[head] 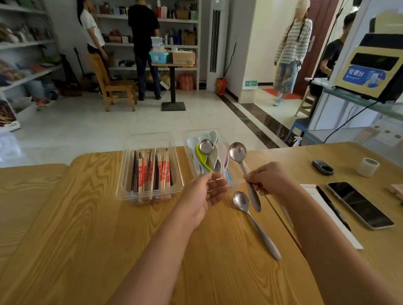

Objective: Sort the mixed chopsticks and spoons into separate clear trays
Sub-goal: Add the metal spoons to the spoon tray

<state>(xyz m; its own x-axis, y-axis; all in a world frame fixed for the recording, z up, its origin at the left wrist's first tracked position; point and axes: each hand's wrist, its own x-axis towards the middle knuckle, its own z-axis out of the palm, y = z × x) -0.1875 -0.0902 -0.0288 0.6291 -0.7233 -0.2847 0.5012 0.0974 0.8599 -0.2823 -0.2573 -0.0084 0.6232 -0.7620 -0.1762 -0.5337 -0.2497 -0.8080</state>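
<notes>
A wooden table [96, 228] holds two clear trays side by side at its far edge. The left tray [180, 174] contains chopsticks [152, 170], some in red-printed wrappers. The right tray [235, 181] holds plastic and metal spoons [209, 155]. The person's left hand [205, 195] is open, palm up, fingers touching the near rim of the spoon tray. The right hand [268, 180] pinches the handle of a metal spoon [237, 151], bowl raised beside that tray. Another metal spoon [253, 219] lies loose on the table below both hands.
</notes>
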